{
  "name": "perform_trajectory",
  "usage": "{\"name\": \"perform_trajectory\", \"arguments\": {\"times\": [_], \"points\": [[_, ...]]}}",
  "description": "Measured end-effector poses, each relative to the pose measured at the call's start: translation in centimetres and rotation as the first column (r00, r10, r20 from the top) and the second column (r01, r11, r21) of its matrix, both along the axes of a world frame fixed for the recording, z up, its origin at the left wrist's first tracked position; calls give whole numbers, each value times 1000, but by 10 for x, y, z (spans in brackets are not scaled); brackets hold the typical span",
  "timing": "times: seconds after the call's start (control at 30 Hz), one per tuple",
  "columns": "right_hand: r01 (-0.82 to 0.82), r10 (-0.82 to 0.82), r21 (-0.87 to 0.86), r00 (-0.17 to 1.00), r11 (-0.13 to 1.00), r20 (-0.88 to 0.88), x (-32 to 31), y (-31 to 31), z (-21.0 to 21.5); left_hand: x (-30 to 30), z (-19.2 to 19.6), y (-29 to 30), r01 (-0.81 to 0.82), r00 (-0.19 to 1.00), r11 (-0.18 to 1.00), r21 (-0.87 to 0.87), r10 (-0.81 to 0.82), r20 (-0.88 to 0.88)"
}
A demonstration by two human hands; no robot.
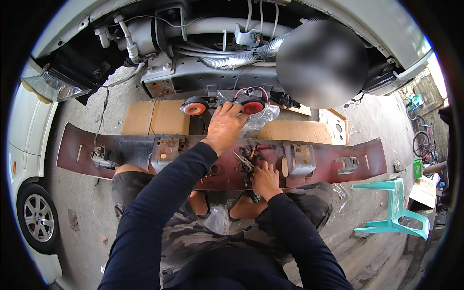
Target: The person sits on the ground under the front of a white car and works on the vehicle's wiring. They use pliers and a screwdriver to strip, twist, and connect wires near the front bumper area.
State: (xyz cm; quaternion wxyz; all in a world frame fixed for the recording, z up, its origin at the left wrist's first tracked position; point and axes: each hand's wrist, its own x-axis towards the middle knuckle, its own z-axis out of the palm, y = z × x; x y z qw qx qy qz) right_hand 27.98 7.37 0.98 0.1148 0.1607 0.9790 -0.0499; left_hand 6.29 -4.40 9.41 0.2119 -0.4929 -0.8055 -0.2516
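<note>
In the head view, our left hand point(226, 122) reaches forward over the bumper point(367, 160), palm down, fingers bent against the red horn point(254, 105), right of the orange horn point(194, 108); our right hand point(267, 180) curls downward beside the pliers point(243, 159), and we cannot tell whether either grips anything. Near the red horn we see a crumpled clear plastic bag point(257, 124), its contents unclear.

bumper point(229, 178): scuffed metal | 2 horns point(195, 108): smooth-faced | pliers point(243, 160): metal | cardboard point(134, 119): matt paper | stool point(397, 200): smooth plastic
</note>
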Motion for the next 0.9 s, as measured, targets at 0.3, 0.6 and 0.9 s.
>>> {"name": "perform_trajectory", "arguments": {"times": [0.3, 0.6, 0.9], "points": [[-458, 432, -136, 883, 878, -181, -47, -58, -24, -5, -6, 1, 97, 992, 986, -138, -85, 93], [-397, 382, -186, 917, 899, -112, -68, -73, -44, -11, -9, 8, 120, 970, 992, -47, -107, 220], [-34, -86, -550, 978, 834, -192, -86, 1, 54, -23, -3, 4, 99, 995, 991, -89, -100, -13]]}}
